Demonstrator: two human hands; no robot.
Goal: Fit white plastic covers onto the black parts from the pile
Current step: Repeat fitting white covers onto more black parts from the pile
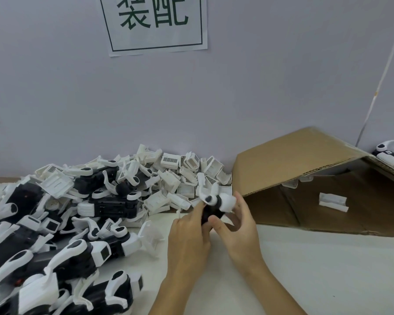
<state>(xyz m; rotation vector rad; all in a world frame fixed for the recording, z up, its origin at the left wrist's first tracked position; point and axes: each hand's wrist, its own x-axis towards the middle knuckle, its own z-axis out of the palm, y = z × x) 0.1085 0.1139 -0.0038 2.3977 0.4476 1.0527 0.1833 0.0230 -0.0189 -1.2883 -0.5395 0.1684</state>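
Observation:
Both hands hold one black part [210,212] with white arms just above the table, in the middle of the view. My left hand [188,237] grips its near left side, fingers curled round the black body. My right hand [239,226] grips the right side, and its fingers press against a white plastic cover [225,202] at the part's far end. A big pile of black parts [55,235] with white arms fills the left. Loose white covers [182,176] are heaped against the wall behind the hands.
An open cardboard box [305,164] lies on its side at the right, with a white piece [332,201] inside it. More finished-looking parts [391,155] sit behind the box. A paper sign [155,23] hangs on the wall. White tabletop [316,269] lies near right.

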